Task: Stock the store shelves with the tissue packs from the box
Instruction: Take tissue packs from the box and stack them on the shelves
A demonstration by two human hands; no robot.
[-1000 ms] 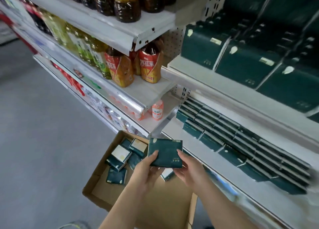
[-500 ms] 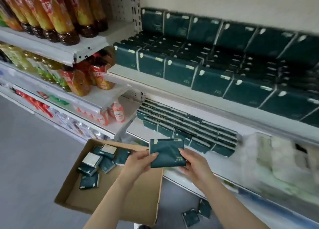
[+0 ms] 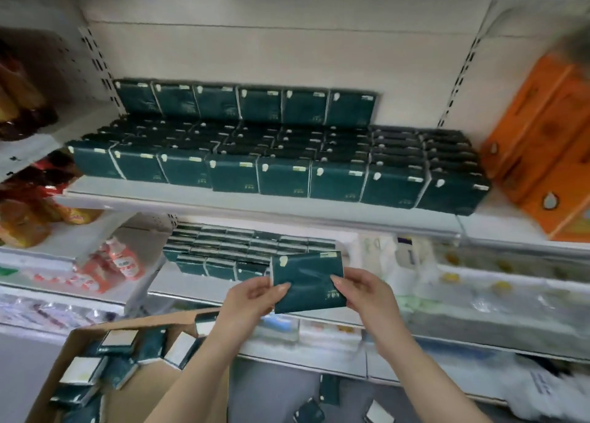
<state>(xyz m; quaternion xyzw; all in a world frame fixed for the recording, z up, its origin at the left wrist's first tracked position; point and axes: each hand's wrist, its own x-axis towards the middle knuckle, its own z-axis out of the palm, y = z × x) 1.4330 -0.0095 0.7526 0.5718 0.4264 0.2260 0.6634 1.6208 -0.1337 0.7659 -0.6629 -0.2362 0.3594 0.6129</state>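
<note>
A dark green tissue pack (image 3: 308,280) is held flat in front of the shelves, my left hand (image 3: 252,299) pinching its left edge and my right hand (image 3: 367,290) pinching its right edge. Behind it, on the lower shelf (image 3: 204,287), lie rows of the same green packs (image 3: 230,250). The upper shelf (image 3: 223,204) carries a large block of green packs (image 3: 281,157), several rows deep. At the lower left stands the open cardboard box (image 3: 79,336) with several loose packs (image 3: 118,358) inside.
Orange boxes (image 3: 542,141) stand at the right end of the upper shelf. Drink bottles (image 3: 28,199) fill the shelves at left. White plastic-wrapped goods (image 3: 415,263) lie right of the lower packs. A few green packs (image 3: 329,390) lie on the floor below.
The view has swung right and up to face the tissue shelves. Both hands have lifted the pack a little higher, toward the lower shelf.
</note>
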